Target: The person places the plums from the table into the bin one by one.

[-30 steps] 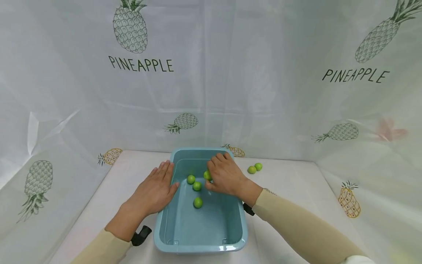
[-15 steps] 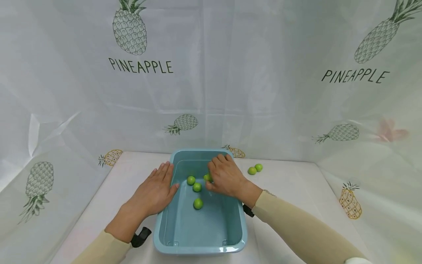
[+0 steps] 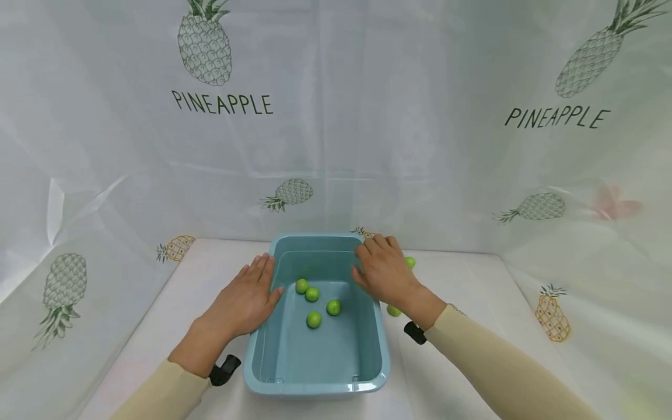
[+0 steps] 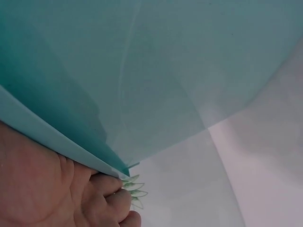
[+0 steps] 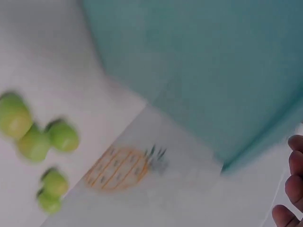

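Note:
Several small green limes (image 3: 314, 319) lie on the floor of a blue plastic basin (image 3: 319, 387) in the head view. My left hand (image 3: 247, 300) rests along its left rim, fingers straight and thumb over the edge. The left wrist view shows the palm (image 4: 35, 175) against the rim from outside. Above the right rim is my right hand (image 3: 388, 271), fingers loosely bent, with no fruit seen in it. The right wrist view catches only its fingertips (image 5: 296, 165) at the edge. Other limes (image 5: 33, 143) lie on the table outside the basin, partly hidden by this hand in the head view.
A white cover lies over the table (image 3: 462, 297). A pale curtain (image 3: 409, 146) printed with pineapples hangs behind and at both sides. Beside the basin's right wall, one lime (image 3: 394, 310) lies close to the right wrist.
My right hand has let go of a lime, which now lies in the basin with the others. That hand has moved right, over the rim. My left hand stays in place.

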The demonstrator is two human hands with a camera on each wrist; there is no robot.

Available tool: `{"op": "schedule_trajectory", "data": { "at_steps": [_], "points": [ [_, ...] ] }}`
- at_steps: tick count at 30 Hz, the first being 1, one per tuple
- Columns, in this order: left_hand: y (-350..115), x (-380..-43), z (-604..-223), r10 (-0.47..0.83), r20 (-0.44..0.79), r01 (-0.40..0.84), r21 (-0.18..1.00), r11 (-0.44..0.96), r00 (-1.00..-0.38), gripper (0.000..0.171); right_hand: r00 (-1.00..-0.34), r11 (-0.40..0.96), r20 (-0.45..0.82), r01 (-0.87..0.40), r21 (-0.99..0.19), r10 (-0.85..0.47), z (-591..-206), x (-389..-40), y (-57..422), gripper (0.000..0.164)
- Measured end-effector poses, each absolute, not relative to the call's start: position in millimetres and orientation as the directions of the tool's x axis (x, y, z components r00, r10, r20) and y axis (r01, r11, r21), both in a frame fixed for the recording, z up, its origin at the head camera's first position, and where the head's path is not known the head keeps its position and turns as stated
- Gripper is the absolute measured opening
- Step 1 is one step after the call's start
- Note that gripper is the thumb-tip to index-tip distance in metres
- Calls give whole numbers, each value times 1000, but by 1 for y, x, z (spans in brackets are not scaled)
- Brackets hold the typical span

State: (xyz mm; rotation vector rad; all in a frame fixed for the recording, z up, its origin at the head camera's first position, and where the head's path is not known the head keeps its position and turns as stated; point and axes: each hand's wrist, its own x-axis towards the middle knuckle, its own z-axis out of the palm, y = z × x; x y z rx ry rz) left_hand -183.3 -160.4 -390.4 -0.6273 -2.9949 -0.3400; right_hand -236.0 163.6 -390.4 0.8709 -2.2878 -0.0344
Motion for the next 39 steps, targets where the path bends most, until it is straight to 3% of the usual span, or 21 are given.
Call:
{"op": "schedule_trajectory", "data": {
  "at_steps": [9,17,39],
  "points": [
    [-162,-188,-393,390,96,402,234,885,-916,72,-699,862,510,-453,227,-502,-428,-223,241,26],
    [-163,-188,-394,385,83,394,249,885,-919,74,-806,874,342,-420,246,-483,-485,-208,255,41],
    [-162,-181,-392,380,122,399,246,883,-917,71,-824,880,317,-407,246,-470,-519,-208,253,42]
  ]
}}
